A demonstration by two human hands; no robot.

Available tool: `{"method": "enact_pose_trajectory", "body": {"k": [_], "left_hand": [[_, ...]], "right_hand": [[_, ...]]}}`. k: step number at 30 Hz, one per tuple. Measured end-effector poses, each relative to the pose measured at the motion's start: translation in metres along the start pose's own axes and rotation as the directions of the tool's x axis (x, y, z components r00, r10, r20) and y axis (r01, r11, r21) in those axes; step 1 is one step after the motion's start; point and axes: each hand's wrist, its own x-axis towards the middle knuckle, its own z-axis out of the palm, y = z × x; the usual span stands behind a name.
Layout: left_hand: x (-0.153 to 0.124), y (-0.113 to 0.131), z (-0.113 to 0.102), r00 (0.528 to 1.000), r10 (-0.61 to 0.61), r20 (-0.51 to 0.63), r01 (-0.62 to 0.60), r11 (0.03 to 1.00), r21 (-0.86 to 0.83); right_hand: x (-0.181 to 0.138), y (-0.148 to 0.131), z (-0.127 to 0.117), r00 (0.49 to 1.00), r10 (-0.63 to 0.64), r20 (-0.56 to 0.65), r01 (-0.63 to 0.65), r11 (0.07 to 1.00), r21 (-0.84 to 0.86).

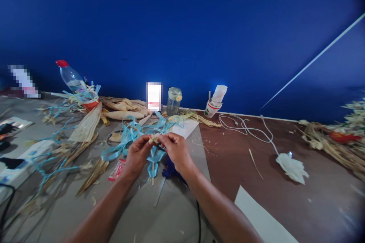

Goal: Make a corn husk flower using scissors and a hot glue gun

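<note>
Over the middle of the table, my left hand (138,155) and my right hand (177,150) meet with fingertips pinched on a small pale flower (154,138), seemingly of dried husk. Both hands are closed. Below the flower, between my hands, shows a thin wooden stick (153,179) with light blue ribbon (153,169) around it. A loose heap of the same blue ribbon (114,153) lies just behind my left hand. Under my right wrist rests a dark blue glue gun (169,168), partly hidden, with a clear glue stick (159,193) beside it.
Blue-wrapped branches (47,174) and dried corn husks (125,106) spread across the left and back. Along the blue wall stand a red-capped bottle (70,78), a lidded jar (174,102) and a paper cup (212,109). A white cable (256,136) and paper (259,220) lie right.
</note>
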Motion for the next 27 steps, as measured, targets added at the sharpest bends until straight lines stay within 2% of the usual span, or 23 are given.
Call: {"method": "enact_pose_trajectory", "body": {"k": [4,10,13,19,24,27], "left_hand": [[0.0007,-0.0018,-0.0015,1.000,0.001,0.004,-0.001,1.000,0.017],[-0.0008,-0.0016,-0.0008,0.999,0.019,0.025,-0.020,1.000,0.020],[-0.0015,-0.0011,0.0012,1.000,0.018,0.003,-0.018,1.000,0.007],[-0.0027,0.0010,0.0046,0.995,0.063,-0.081,-0.061,0.998,0.024],[-0.0033,0.0026,0.0062,0.992,0.079,-0.096,-0.075,0.996,0.052],[-0.0034,0.0026,0.0064,0.994,0.066,-0.091,-0.061,0.996,0.060]], "right_hand": [[0.0017,-0.0010,0.0001,0.998,0.059,0.006,-0.059,0.992,0.115],[0.0028,0.0002,0.0011,0.999,0.044,0.004,-0.044,0.991,0.123],[0.0015,0.0017,0.0026,0.999,0.040,-0.014,-0.038,0.991,0.132],[-0.0027,-0.0009,0.0052,0.993,0.115,-0.016,-0.110,0.977,0.182],[-0.0033,-0.0009,0.0059,0.989,0.150,-0.009,-0.144,0.966,0.215],[-0.0032,-0.0005,0.0052,0.992,0.124,-0.019,-0.119,0.978,0.174]]}}
